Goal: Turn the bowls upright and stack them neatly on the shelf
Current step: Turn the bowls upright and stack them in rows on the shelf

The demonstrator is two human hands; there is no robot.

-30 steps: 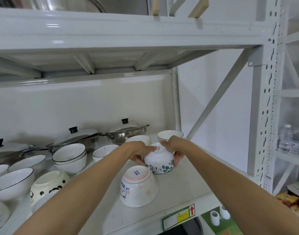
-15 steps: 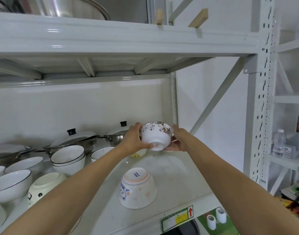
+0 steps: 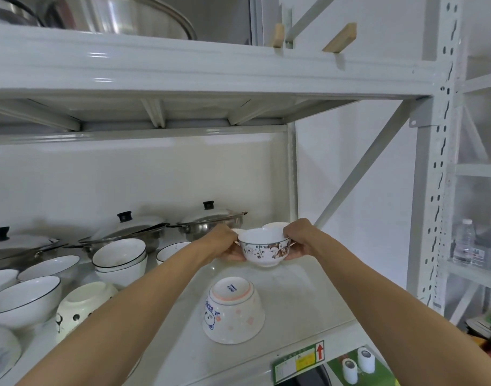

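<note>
A small white bowl with a floral pattern point(image 3: 264, 250) is upright, held above the shelf board point(image 3: 303, 302). My left hand point(image 3: 223, 243) grips its left rim and my right hand point(image 3: 300, 239) grips its right rim. Just behind it, another white bowl point(image 3: 275, 226) peeks out, upright. In front, a white bowl with a bear print point(image 3: 233, 313) stands upside down on the shelf. A white bowl with black spots point(image 3: 81, 307) lies upside down at the left, partly hidden by my left arm.
Upright black-rimmed bowls point(image 3: 119, 257) stand stacked at the left. Lidded steel pans point(image 3: 208, 221) line the back wall. The upper shelf beam point(image 3: 211, 71) hangs overhead. A steel post point(image 3: 433, 190) and diagonal brace close the right side.
The floral bowl was upside down on the shelf, was lifted and tipped over, and now sits upright between both hands, a little farther right.
</note>
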